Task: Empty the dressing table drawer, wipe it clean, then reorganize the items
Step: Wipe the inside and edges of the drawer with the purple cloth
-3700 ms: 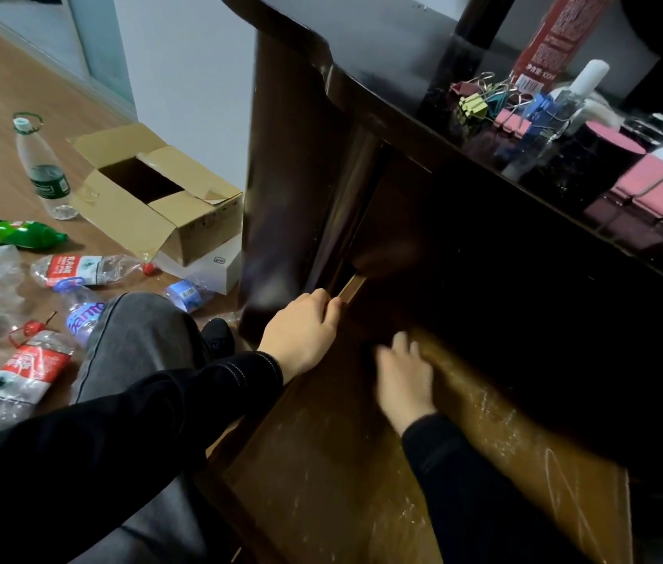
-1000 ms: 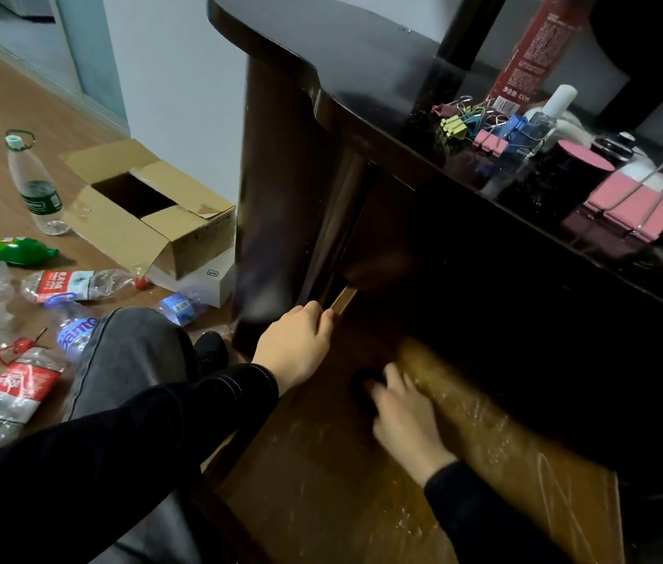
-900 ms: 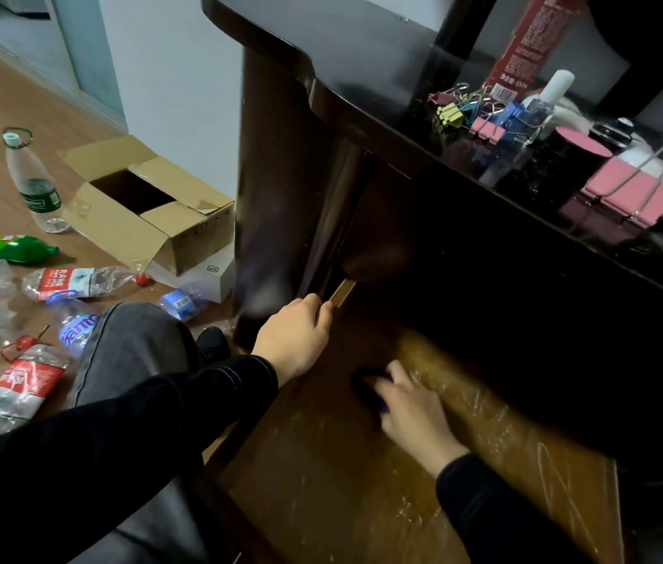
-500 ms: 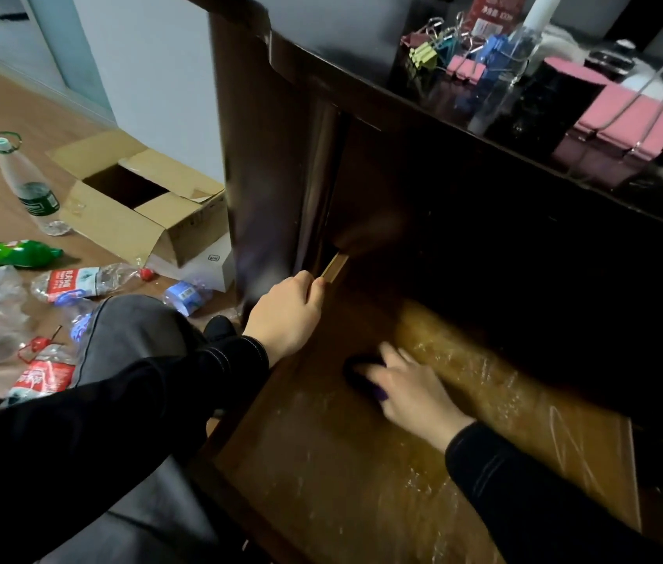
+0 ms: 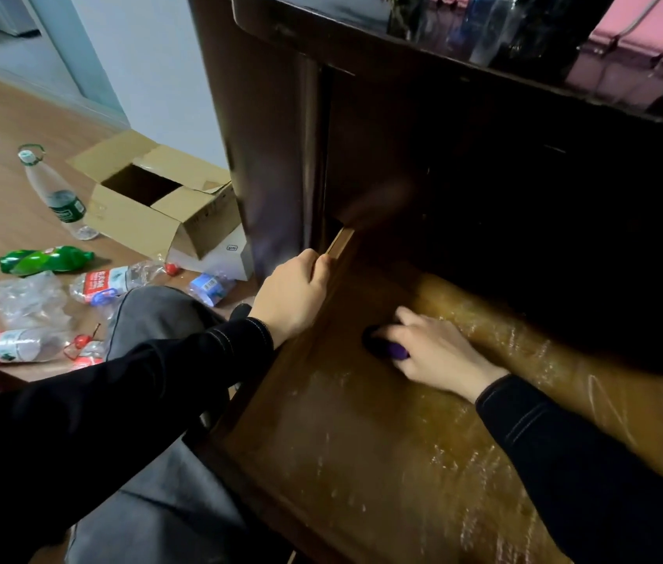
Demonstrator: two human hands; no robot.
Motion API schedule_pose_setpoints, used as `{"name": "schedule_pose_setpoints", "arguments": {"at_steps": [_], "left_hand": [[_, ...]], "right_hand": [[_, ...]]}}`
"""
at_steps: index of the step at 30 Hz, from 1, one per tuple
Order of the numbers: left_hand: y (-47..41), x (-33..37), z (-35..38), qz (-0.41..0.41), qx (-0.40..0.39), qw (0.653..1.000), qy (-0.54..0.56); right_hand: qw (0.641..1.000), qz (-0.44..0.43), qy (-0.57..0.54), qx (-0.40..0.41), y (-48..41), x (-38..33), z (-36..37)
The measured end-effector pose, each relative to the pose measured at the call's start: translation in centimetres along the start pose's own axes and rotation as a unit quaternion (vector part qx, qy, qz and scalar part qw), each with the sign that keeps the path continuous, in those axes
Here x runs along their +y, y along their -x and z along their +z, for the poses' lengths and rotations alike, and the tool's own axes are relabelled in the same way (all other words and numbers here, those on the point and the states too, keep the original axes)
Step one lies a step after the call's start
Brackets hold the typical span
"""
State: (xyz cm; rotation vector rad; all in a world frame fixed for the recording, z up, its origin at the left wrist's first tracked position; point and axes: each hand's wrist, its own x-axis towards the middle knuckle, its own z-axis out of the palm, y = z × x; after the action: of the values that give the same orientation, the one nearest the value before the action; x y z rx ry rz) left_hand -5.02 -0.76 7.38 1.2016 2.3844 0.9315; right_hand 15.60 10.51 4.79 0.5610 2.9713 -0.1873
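Wooden drawer [image 5: 342, 441] open, left hand [image 5: 293, 295] grip curled over its side rim; right hand [image 5: 435, 352] palm-down, grip clutching purple cloth [image 5: 395, 351]

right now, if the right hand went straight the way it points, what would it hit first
Likely the drawer's left wall, near where the left hand grips it; only bare floor lies between.

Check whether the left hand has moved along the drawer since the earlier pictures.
No. The left hand still grips the left edge of the drawer, just short of the pale rail end, as before.
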Motion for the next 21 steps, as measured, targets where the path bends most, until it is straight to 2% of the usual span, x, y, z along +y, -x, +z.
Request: {"name": "schedule_pose_setpoints", "arguments": {"at_steps": [2, 7, 10, 12, 17, 18, 21], "left_hand": [[0.1, -0.1, 0.0, 0.001, 0.000, 1.000, -0.004], [-0.1, -0.4, 0.2, 0.003, 0.010, 1.000, -0.007], [-0.1, -0.4, 0.2, 0.001, 0.007, 1.000, -0.003], [-0.1, -0.4, 0.1, 0.000, 0.003, 1.000, 0.001], [-0.1, -0.4, 0.2, -0.004, 0.005, 1.000, 0.003], [-0.1, -0.3, 0.2, -0.002, 0.010, 1.000, 0.002], [0.0, -0.3, 0.3, -0.002, 0.012, 1.000, 0.004]], "right_hand": [[1.000, 0.015, 0.010, 0.014, -0.3, -0.3, 0.4], [0.998, -0.059, -0.008, -0.026, 0.9, -2.9, 1.6], [1.000, 0.022, -0.020, 0.006, -0.3, -1.8, 0.6], [0.998, 0.051, 0.018, 0.021, -0.5, -1.9, 0.2], [0.996, -0.081, -0.001, -0.041, 1.5, -6.2, 2.1], [0.997, -0.077, -0.007, -0.030, 1.1, -5.9, 1.9], [1.000, 0.015, -0.007, 0.009, -0.5, -3.7, 0.7]]}}
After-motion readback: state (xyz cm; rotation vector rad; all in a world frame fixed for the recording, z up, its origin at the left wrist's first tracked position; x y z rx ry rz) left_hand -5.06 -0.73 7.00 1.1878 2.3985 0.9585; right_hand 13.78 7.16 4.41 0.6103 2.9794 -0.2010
